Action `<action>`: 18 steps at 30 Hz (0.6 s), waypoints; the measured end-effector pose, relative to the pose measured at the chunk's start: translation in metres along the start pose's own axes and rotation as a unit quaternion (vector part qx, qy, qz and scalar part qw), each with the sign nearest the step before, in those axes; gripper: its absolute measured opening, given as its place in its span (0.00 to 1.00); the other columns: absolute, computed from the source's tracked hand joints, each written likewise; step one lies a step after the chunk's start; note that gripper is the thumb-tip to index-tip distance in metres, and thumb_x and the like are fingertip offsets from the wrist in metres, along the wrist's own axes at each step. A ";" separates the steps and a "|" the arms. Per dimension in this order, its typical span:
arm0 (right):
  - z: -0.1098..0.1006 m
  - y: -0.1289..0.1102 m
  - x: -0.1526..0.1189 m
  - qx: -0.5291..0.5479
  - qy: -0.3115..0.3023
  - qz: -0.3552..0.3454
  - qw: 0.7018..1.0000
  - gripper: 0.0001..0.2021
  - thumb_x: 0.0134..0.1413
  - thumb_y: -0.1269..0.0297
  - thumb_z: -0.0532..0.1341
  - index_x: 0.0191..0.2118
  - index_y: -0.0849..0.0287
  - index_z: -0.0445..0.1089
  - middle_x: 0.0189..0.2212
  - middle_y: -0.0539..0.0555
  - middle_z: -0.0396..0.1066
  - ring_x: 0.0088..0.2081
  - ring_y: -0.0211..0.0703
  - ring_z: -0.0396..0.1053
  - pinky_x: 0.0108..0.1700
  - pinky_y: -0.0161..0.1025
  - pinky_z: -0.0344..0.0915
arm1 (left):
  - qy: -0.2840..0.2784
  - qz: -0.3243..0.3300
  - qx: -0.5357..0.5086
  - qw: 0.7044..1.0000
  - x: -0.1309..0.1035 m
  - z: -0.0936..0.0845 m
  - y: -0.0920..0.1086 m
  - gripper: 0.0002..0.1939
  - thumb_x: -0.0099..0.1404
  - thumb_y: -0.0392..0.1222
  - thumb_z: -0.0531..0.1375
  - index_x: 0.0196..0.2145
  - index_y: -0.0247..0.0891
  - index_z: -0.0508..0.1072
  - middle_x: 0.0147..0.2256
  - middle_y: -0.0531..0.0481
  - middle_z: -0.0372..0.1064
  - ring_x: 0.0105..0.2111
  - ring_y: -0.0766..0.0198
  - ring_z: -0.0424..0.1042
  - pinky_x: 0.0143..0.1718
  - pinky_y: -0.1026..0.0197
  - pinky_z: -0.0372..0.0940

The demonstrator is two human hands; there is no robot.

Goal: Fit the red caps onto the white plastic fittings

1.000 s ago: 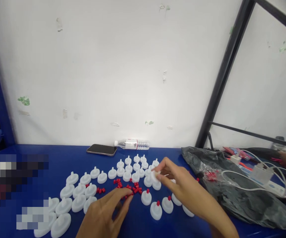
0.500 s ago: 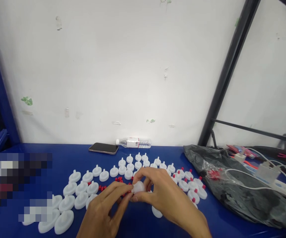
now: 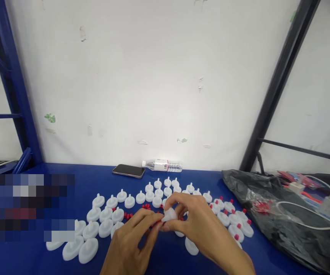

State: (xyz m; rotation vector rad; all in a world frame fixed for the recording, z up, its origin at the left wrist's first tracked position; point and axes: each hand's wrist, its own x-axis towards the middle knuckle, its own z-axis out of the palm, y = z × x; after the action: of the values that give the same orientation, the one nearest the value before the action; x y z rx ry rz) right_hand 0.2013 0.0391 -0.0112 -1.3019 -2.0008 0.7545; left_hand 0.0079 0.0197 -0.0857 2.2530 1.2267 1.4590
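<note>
My right hand [image 3: 186, 215] grips a white plastic nozzle cap [image 3: 170, 215] by its round base, with the spout turned left. At the spout's tip, my left hand [image 3: 138, 233] pinches a small red tip cap, mostly hidden by the fingers. Whether the red piece is seated on the spout cannot be made out. Beyond the hands lie several loose red tip caps [image 3: 146, 206] on the blue table. White nozzle caps with bare spouts [image 3: 106, 214] stand in rows to the left and behind. On the right, several others carry red tips [image 3: 224, 217].
A phone [image 3: 128, 170] and a clear water bottle [image 3: 162, 165] lie by the wall. At right, a dark plastic bag [image 3: 256, 191] bears a clear bag of red pieces [image 3: 262, 206], near white cables and a power strip. Blue and black frame posts flank the table.
The whole view has shifted, so the table and its things appear further right. In my hands, the nozzle cap has tilted a little, showing more of its spout.
</note>
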 end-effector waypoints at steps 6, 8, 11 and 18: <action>0.002 0.004 0.004 0.075 0.001 0.022 0.997 0.11 0.45 0.69 0.74 0.36 0.52 0.76 0.22 0.43 0.74 0.25 0.37 0.67 0.28 0.32 0.58 | -0.003 -0.017 -0.008 1.000 0.000 -0.001 0.001 0.12 0.75 0.40 0.57 0.50 0.52 0.76 0.41 0.55 0.78 0.29 0.70 0.77 0.22 0.73 0.68; 0.003 0.004 0.004 0.114 -0.005 0.041 0.993 0.11 0.45 0.71 0.73 0.36 0.53 0.76 0.21 0.43 0.75 0.24 0.37 0.67 0.28 0.32 0.57 | 0.001 -0.018 -0.015 1.000 0.001 -0.001 0.002 0.11 0.76 0.40 0.56 0.51 0.51 0.76 0.41 0.55 0.77 0.30 0.69 0.78 0.27 0.73 0.71; 0.005 0.004 0.001 0.156 -0.018 0.058 0.986 0.09 0.48 0.73 0.69 0.37 0.53 0.76 0.23 0.44 0.77 0.25 0.37 0.69 0.27 0.32 0.56 | 0.008 0.001 0.007 1.000 0.002 -0.001 0.001 0.12 0.76 0.39 0.56 0.52 0.51 0.75 0.43 0.54 0.77 0.36 0.69 0.80 0.33 0.73 0.73; 0.005 -0.001 -0.004 0.169 -0.043 -0.009 0.985 0.07 0.60 0.68 0.65 0.43 0.51 0.76 0.37 0.51 0.81 0.41 0.45 0.79 0.40 0.35 0.69 | 0.024 0.050 0.035 0.998 0.000 -0.003 -0.008 0.14 0.77 0.38 0.55 0.55 0.52 0.73 0.46 0.54 0.77 0.41 0.68 0.80 0.40 0.71 0.74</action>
State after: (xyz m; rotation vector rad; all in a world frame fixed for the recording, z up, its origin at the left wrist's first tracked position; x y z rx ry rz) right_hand 0.1984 0.0340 -0.0145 -1.0672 -1.8455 1.1030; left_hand 0.0014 0.0240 -0.0882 2.3717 1.2131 1.5358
